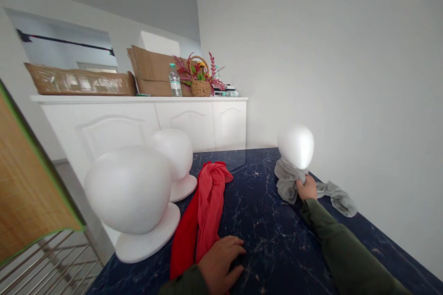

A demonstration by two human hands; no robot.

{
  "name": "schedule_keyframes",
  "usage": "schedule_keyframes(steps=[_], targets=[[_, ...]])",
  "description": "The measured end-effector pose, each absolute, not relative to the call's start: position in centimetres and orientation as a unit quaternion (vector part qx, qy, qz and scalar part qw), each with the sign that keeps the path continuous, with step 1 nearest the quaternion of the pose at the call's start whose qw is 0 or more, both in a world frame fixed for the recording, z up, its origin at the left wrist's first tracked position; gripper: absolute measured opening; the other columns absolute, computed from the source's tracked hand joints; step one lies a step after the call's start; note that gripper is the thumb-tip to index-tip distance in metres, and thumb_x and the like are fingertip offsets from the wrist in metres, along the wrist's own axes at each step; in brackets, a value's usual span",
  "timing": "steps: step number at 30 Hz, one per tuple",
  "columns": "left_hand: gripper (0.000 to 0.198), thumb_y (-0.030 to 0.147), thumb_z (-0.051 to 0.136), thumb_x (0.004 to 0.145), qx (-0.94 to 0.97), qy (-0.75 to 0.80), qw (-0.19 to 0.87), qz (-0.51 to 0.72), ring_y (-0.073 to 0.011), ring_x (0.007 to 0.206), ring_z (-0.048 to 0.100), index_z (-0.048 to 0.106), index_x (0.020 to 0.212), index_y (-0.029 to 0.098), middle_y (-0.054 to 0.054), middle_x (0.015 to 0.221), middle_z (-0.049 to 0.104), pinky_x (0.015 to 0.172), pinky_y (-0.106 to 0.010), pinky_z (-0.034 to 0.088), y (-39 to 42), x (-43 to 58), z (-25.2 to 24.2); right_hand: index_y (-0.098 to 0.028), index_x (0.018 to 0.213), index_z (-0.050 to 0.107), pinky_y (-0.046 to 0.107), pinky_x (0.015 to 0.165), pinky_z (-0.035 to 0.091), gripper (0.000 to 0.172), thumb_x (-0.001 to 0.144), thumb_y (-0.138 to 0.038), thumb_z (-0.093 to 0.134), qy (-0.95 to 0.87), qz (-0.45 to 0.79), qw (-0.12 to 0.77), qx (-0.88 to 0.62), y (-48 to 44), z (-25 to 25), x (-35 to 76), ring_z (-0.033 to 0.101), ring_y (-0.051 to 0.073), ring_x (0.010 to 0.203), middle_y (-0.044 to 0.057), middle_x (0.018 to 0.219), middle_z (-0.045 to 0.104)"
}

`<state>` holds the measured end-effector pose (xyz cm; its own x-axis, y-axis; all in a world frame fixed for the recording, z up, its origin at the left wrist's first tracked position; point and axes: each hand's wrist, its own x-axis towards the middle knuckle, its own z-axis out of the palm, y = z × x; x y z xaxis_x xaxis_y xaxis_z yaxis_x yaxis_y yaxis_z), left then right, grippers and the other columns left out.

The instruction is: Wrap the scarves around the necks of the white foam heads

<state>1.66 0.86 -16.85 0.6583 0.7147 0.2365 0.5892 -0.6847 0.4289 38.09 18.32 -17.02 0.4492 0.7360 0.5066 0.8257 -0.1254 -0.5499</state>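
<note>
cloths (212, 193), head stands (129, 189) on blue table (266, 235)

Passage runs between pink cloth (210, 198) and gray cloth (286, 183); head-forms (128, 189) block left.

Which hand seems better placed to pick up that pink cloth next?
Probably the left hand: it lies at the near end of the pink cloth, seemingly holding nothing. The right hand is farther away, busy holding the grey cloth.

By the right edge of the bench (265, 221), grey scarf (287, 183) hides the base of a white head form (296, 146).
</note>
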Motion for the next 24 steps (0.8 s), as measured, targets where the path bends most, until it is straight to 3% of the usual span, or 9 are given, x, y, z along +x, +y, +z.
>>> schedule_keyframes(steps=[4,9,14,18,21,24], targets=[[0.033,0.025,0.048,0.074,0.9,0.346,0.162,0.211,-0.0195,0.112,0.044,0.052,0.107,0.023,-0.006,0.117,0.052,0.096,-0.038,0.035,0.8,1.7,-16.6,-0.011,0.099,0.054,0.032,0.075,0.041,0.043,0.069,-0.036,0.035,-0.516,-0.028,0.471,-0.715,14.6,-16.6,36.3,0.053,0.024,0.088,0.012,0.093,0.059],[0.036,0.028,0.044,0.077,0.878,0.348,0.125,0.305,-0.0195,0.111,0.044,0.049,0.111,0.02,-0.009,0.118,0.051,0.096,-0.038,0.036,0.5,1.9,-16.0,-0.012,0.087,0.058,0.034,0.07,0.042,0.038,0.068,-0.04,0.041,-0.461,0.057,0.611,-0.642,7.2,-15.2,33.3,0.053,0.024,0.079,0.009,0.08,0.061],[0.042,0.031,0.044,0.077,0.889,0.271,0.064,0.363,-0.0195,0.116,0.039,0.042,0.118,0.02,-0.009,0.123,0.047,0.099,-0.038,0.032,-0.7,2.4,-15.2,-0.016,0.089,0.057,0.033,0.075,0.043,0.031,0.071,-0.037,0.043,-0.5,0.164,0.599,-0.604,-1.7,-15.9,29.6,0.054,0.023,0.085,0.006,0.087,0.062],[0.049,0.039,0.044,0.077,0.924,0.182,0.051,0.333,-0.0207,0.118,0.037,0.039,0.122,0.02,-0.009,0.125,0.046,0.1,-0.038,0.028,-2.2,3.7,-14.8,-0.018,0.093,0.055,0.033,0.079,0.044,0.03,0.074,-0.037,0.042,-0.497,0.227,0.587,-0.597,-6.7,-16.5,26.2,0.054,0.023,0.092,0.005,0.094,0.061],[0.055,0.048,0.042,0.076,0.942,0.152,0.073,0.291,-0.0229,0.117,0.037,0.039,0.123,0.02,-0.011,0.126,0.043,0.098,-0.038,0.029,-3.4,4.6,-14.7,-0.017,0.102,0.052,0.037,0.085,0.042,0.036,0.074,-0.038,0.044,-0.514,0.245,0.563,-0.6,-8.4,-16.4,24.3,0.053,0.024,0.095,0.008,0.103,0.058],[0.066,0.061,0.036,0.072,0.942,0.164,0.117,0.267,-0.0253,0.108,0.044,0.042,0.12,0.017,-0.014,0.12,0.047,0.093,-0.037,0.034,-4.1,4.9,-14.8,-0.017,0.117,0.044,0.044,0.095,0.033,0.05,0.072,-0.039,0.051,-0.566,0.202,0.525,-0.603,-9.8,-16.8,23.3,0.042,0.027,0.112,0.011,0.121,0.047]])
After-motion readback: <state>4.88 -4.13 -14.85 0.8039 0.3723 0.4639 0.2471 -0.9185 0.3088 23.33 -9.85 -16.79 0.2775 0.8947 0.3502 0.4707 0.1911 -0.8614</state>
